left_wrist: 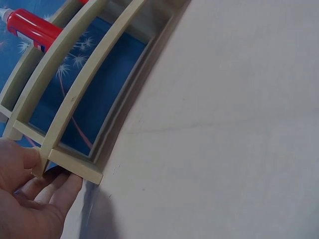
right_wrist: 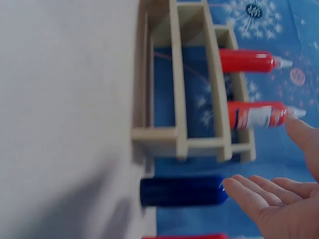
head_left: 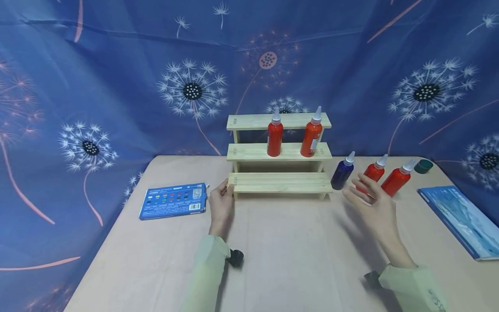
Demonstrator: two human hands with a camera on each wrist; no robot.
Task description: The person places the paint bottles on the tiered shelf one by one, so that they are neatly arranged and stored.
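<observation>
Right now, in the head view, the left forearm rises almost straight from the bottom edge, a little left of centre, and the left hand (head_left: 221, 208) meets the near left end of the wooden rack (head_left: 280, 183) in the middle of the frame. Its grip is closed on the lowest shelf: in the left wrist view, at lower left, the thumb lies on one side of the board's end and bent fingers on the other. The right forearm slants up and leftward from the lower right, and the right hand (head_left: 375, 210) hangs loosely spread, thumb well apart from the fingers, with nothing in its grasp. Its fingertips point toward the dark blue bottle (head_left: 341, 175), upright just beside the rack's right end; the right wrist view shows them overlapping the bottle's upper end, and whether they touch it cannot be told. On the middle shelf stand a red bottle (head_left: 274, 139), near the frame's centre, and an orange-red bottle (head_left: 311, 139) to its right. Two more red bottles (head_left: 396, 181) stand right of the blue one, one partly hidden behind the right hand. A blue printed box (head_left: 173, 200) lies at centre left, just beside the left hand.
</observation>
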